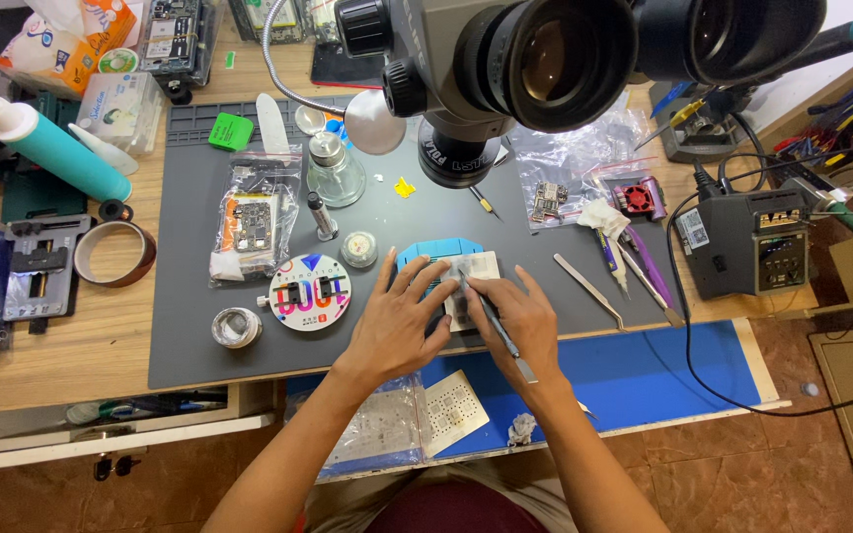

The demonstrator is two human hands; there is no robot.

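Both hands work at the front edge of the grey work mat, which covers the middle of the wooden desk. The left hand lies flat with fingers spread, pressing down on a thin metal stencil plate that sits on a light blue holder block, apparently to keep the plate from sliding. The right hand is closed around a slim metal tool, held like a pen with its tip down on the plate and its handle trailing back toward the person; the low angle looks suited to scraping or spreading across the surface. The plate and block sit right under the stereo microscope, whose eyepieces loom at the top of the view, so the work falls in its field. Just left of the block lie a round colourful jig and a small open tin, near enough for a quick reach. Further back on the mat are a bagged circuit board and a glass dispenser bottle. To the right of the hands, tweezers lie on the mat, and a soldering station stands at the desk's right edge. A teal bottle lies toward the left back corner, and a roll of amber tape rests beside the mat's left edge
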